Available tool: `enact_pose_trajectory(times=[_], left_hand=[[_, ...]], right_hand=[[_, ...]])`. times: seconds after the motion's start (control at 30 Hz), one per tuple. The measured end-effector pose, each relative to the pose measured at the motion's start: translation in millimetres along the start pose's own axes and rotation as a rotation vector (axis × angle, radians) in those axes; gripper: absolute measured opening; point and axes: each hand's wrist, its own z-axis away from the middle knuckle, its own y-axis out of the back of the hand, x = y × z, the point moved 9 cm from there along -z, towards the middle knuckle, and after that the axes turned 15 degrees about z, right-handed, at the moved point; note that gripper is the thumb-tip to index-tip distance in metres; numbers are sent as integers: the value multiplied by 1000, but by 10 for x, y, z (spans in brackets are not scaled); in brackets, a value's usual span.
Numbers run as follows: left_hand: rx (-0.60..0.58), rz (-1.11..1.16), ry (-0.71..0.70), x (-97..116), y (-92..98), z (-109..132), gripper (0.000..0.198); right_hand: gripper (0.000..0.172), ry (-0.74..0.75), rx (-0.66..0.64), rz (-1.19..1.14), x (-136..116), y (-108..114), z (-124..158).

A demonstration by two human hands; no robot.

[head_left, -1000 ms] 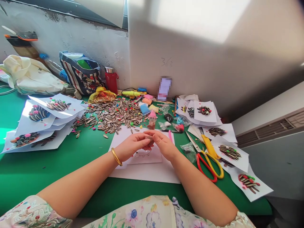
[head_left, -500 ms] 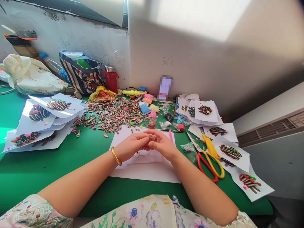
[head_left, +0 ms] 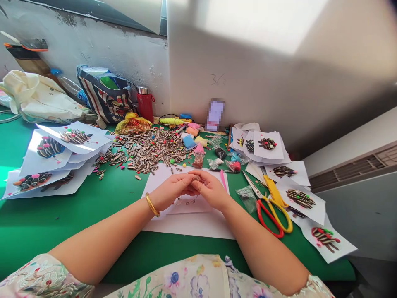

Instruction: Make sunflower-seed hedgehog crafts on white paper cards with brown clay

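My left hand (head_left: 174, 189), with a gold bangle at its wrist, meets my right hand (head_left: 213, 191) above the paper. Between the fingertips of both is a small brown lump of modelling clay (head_left: 197, 178), mostly covered by the thumbs and fingers. Under the hands lies a smaller paper with a line drawing (head_left: 189, 208), partly hidden by them. It rests on a larger white sheet (head_left: 192, 228). A pink stick-like tool (head_left: 223, 179) lies just beyond my right hand.
Striped sunflower seeds (head_left: 155, 149) spread behind the sheet. To the right are scissors (head_left: 273, 215), a yellow cutter (head_left: 274, 190), clay packets (head_left: 221, 152) and seed-covered pictures (head_left: 305, 198). More pictures (head_left: 58, 157) lie left. Bags (head_left: 104, 95) and a red flask (head_left: 144, 105) stand along the wall.
The fingers have closed further over the brown clay, so less of it shows. Both hands stay in nearly the same place.
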Motion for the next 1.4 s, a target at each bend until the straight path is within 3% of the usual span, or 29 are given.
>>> enact_pose_trajectory(times=[0.23,0.37,0.57,0.77,0.97,1.17,1.3,1.4], left_hand=[[-22,-59,2,50,-19,9,37],[29,-58,23,22,8,9,42],[33,14,30,5,2,13,46],[-27,-210,-11,93,-75,14,27],[2,-337,-61,56,-12,-20,28],[-39,-207,11,44,-64,-10,28],[9,-65,36,64,-13,-4,41],[24,-35,18,73,48,-10,40]], right_hand=[[51,-20,-125,-299,44,-62,3],[41,-35,-134,-231,16,-75,-3],[34,46,29,122,-64,53,-15],[52,-31,-89,-191,31,-9,-4],[35,-23,-165,-165,41,-123,-21],[36,-29,-26,53,40,4,-38],[49,-42,-83,-191,48,-7,-11],[55,-46,-106,-307,39,-21,-1]])
